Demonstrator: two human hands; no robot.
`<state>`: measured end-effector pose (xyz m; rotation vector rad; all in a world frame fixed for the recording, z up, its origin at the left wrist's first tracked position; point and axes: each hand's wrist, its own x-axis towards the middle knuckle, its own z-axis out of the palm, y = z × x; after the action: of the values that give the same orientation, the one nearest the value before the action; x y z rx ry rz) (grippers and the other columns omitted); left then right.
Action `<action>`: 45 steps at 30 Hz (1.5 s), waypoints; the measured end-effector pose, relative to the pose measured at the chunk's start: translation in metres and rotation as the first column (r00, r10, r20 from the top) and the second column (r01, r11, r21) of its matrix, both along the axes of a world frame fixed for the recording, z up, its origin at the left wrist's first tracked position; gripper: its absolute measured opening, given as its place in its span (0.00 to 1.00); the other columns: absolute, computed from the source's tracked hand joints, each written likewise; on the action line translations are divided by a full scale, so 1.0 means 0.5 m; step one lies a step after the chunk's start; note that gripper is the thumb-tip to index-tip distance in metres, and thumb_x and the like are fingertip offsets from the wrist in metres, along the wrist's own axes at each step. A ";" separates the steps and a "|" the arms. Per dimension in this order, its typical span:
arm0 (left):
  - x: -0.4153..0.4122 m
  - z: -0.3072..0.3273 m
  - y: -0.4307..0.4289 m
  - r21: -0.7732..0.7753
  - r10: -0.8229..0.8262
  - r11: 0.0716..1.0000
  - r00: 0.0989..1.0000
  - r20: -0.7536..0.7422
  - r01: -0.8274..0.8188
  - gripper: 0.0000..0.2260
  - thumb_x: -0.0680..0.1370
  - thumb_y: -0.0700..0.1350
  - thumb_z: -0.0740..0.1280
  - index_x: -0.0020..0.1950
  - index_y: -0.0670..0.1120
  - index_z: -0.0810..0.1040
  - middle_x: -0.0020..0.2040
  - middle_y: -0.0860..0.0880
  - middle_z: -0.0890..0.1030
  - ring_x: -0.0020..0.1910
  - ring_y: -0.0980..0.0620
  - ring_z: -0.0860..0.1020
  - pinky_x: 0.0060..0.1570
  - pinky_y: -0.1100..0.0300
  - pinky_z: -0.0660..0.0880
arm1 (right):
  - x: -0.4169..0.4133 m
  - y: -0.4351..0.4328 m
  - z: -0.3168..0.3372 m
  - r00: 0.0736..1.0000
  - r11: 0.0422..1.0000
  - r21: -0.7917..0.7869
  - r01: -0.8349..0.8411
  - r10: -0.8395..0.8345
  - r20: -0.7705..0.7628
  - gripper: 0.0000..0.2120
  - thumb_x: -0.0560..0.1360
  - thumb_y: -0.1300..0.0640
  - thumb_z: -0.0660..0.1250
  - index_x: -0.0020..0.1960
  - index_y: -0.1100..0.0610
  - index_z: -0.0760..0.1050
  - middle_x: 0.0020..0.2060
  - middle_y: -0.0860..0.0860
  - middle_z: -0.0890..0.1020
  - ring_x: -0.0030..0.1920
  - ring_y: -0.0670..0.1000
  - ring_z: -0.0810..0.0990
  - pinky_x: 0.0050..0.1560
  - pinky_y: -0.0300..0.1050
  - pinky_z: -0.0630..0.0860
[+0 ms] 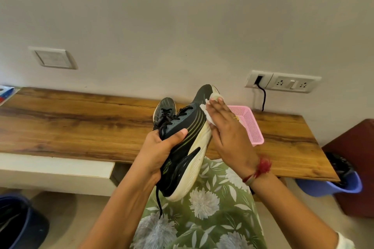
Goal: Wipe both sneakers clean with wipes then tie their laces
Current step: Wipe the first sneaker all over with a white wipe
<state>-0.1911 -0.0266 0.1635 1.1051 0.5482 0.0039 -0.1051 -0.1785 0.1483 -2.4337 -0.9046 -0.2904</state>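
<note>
Off-white plaster wall (pixel 182 16) backs a long brown wood-grain tabletop (pixel 81 123) running left to right.

1 black mesh sneaker with green stripes and a thick white sole (pixel 188 147) is held in the air over the near edge of the tabletop, toe pointing far, sole turned right. The left hand (pixel 159 151) grasps it at the collar and heel, thumb clamped across the upper. The right hand (pixel 228 133) lies with fingers nearly straight, pressing a crumpled white wipe (pixel 208 115) against the forefoot edge of the sole; its thumb is hidden. 1 untied black lace (pixel 158 202) hangs from the held sneaker below the left wrist. A small green logo (pixel 167 166) near the heel is too blurred to read.

A second black sneaker (pixel 165 107) rests on the tabletop just behind, toe far, laces loose. A pink perforated plastic basket (pixel 253 125) sits on the tabletop to the right, partly behind the right hand.

Wall fittings: 1 blank white plate (pixel 53 57) at left; 1 white socket panel (pixel 283 82) at right, with a black cable (pixel 263 97) plugged in.

Floor level: a lavender-blue plastic bucket (pixel 348 186) near right, a dark blue bin (pixel 18 222) near left. A green floral-print garment (pixel 212 208) fills the near centre. A red thread band (pixel 261 168) circles the right wrist.
</note>
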 end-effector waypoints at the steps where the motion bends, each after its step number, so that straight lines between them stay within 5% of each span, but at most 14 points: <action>1: 0.000 0.000 0.000 -0.002 0.006 1.000 1.000 0.003 -0.006 0.10 0.74 0.40 0.71 0.54 0.39 0.79 0.41 0.43 0.85 0.36 0.49 0.84 0.31 0.62 0.78 | -0.011 0.000 -0.005 1.000 1.000 -0.009 -0.007 0.007 0.006 0.25 0.80 0.51 0.49 0.74 0.61 0.61 0.74 0.54 0.63 0.75 0.49 0.55 0.70 0.28 0.42; 6: -0.001 -0.002 -0.001 -0.039 0.041 0.998 0.999 0.031 -0.040 0.06 0.75 0.39 0.70 0.52 0.40 0.80 0.40 0.44 0.85 0.36 0.49 0.84 0.32 0.62 0.79 | -0.075 0.005 -0.026 0.996 0.999 -0.047 -0.008 0.013 0.094 0.24 0.79 0.54 0.50 0.72 0.62 0.64 0.71 0.56 0.67 0.73 0.52 0.61 0.71 0.43 0.53; 16: 0.007 -0.013 0.033 -0.101 0.111 0.989 0.994 0.002 -0.110 0.10 0.75 0.42 0.70 0.52 0.37 0.79 0.38 0.42 0.84 0.36 0.47 0.84 0.33 0.58 0.81 | -0.172 0.019 -0.030 0.966 0.970 0.068 -0.235 0.241 -0.096 0.19 0.78 0.56 0.54 0.65 0.57 0.75 0.61 0.51 0.78 0.65 0.47 0.73 0.66 0.42 0.66; 18: 0.008 -0.014 0.037 -0.095 0.139 0.986 0.990 0.000 -0.138 0.11 0.75 0.42 0.70 0.53 0.37 0.79 0.37 0.43 0.85 0.35 0.47 0.84 0.32 0.58 0.80 | -0.170 0.010 0.007 0.889 0.928 0.195 -0.318 0.363 -0.277 0.13 0.79 0.53 0.57 0.56 0.48 0.79 0.49 0.39 0.82 0.48 0.42 0.78 0.50 0.43 0.76; 20: 0.011 -0.014 0.039 -0.093 0.161 0.983 0.987 0.000 -0.160 0.11 0.75 0.42 0.70 0.54 0.38 0.79 0.38 0.44 0.85 0.35 0.48 0.84 0.32 0.58 0.80 | -0.139 0.016 0.050 0.791 0.873 0.451 -0.184 0.404 -0.460 0.08 0.78 0.48 0.60 0.51 0.40 0.78 0.36 0.36 0.80 0.34 0.40 0.76 0.34 0.40 0.73; 23: 0.010 -0.013 0.036 -0.104 0.150 0.983 0.989 -0.006 -0.150 0.12 0.74 0.43 0.71 0.55 0.39 0.79 0.41 0.43 0.85 0.38 0.47 0.84 0.34 0.56 0.80 | -0.052 0.034 0.097 0.914 0.777 0.629 0.029 0.235 -0.331 0.10 0.79 0.52 0.59 0.54 0.49 0.79 0.41 0.39 0.82 0.42 0.40 0.79 0.42 0.37 0.76; 25: 0.011 -0.011 0.033 -0.116 0.146 0.982 0.989 -0.017 -0.147 0.13 0.74 0.43 0.71 0.56 0.38 0.79 0.43 0.42 0.85 0.40 0.45 0.85 0.36 0.55 0.81 | -0.005 0.051 0.107 0.983 0.876 0.482 -0.030 0.114 -0.145 0.15 0.80 0.57 0.58 0.63 0.56 0.76 0.56 0.48 0.81 0.57 0.43 0.77 0.57 0.39 0.74; 27: 0.014 -0.006 0.033 -0.145 0.147 0.978 0.989 -0.033 -0.150 0.13 0.74 0.44 0.71 0.55 0.37 0.80 0.44 0.41 0.85 0.39 0.45 0.84 0.36 0.55 0.81 | 0.013 0.060 0.085 0.981 0.967 0.229 -0.114 0.146 -0.127 0.19 0.79 0.56 0.56 0.68 0.60 0.71 0.65 0.55 0.75 0.66 0.49 0.71 0.68 0.44 0.66; 31: 0.020 -0.010 0.047 -0.182 0.187 0.963 0.980 -0.070 -0.197 0.14 0.74 0.45 0.71 0.55 0.37 0.80 0.46 0.39 0.85 0.42 0.43 0.84 0.40 0.52 0.82 | -0.025 0.048 0.040 0.968 0.967 -0.060 -0.246 0.243 -0.056 0.25 0.77 0.51 0.50 0.70 0.61 0.68 0.69 0.56 0.71 0.70 0.50 0.66 0.71 0.41 0.53; 36: 0.019 -0.027 0.053 -0.206 0.200 0.954 0.974 -0.104 -0.218 0.27 0.65 0.49 0.74 0.59 0.36 0.78 0.53 0.36 0.82 0.52 0.38 0.82 0.53 0.44 0.78 | -0.097 0.026 0.006 0.958 0.955 -0.074 -0.286 0.284 -0.035 0.22 0.76 0.56 0.53 0.65 0.62 0.74 0.62 0.57 0.78 0.65 0.53 0.74 0.69 0.44 0.64; 40: 0.021 -0.036 0.057 -0.197 0.226 0.950 0.968 -0.112 -0.244 0.23 0.69 0.47 0.73 0.59 0.36 0.78 0.52 0.37 0.83 0.50 0.39 0.82 0.49 0.46 0.80 | -0.129 0.001 -0.004 0.919 0.913 -0.105 -0.393 0.387 -0.076 0.18 0.76 0.57 0.55 0.59 0.61 0.77 0.58 0.55 0.80 0.61 0.48 0.76 0.66 0.40 0.67; 43: 0.023 -0.039 0.059 -0.218 0.236 0.941 0.963 -0.130 -0.260 0.25 0.67 0.49 0.74 0.59 0.38 0.79 0.52 0.39 0.84 0.50 0.40 0.83 0.44 0.47 0.80 | -0.106 -0.007 0.045 0.871 0.913 0.130 -0.386 0.407 -0.274 0.15 0.79 0.54 0.55 0.51 0.59 0.79 0.45 0.55 0.83 0.39 0.38 0.76 0.41 0.31 0.74; 45: 0.024 -0.038 0.059 -0.230 0.239 0.937 0.962 -0.133 -0.264 0.24 0.67 0.49 0.74 0.60 0.39 0.79 0.51 0.40 0.84 0.50 0.40 0.83 0.45 0.48 0.79 | -0.074 -0.002 0.071 0.914 0.924 0.217 -0.314 0.356 -0.195 0.13 0.79 0.57 0.59 0.59 0.60 0.78 0.50 0.52 0.82 0.41 0.31 0.74 0.41 0.25 0.69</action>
<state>-0.1792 0.0027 0.1448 0.7904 0.7605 0.1001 -0.1423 -0.1793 0.1836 -2.0478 -1.1169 0.0366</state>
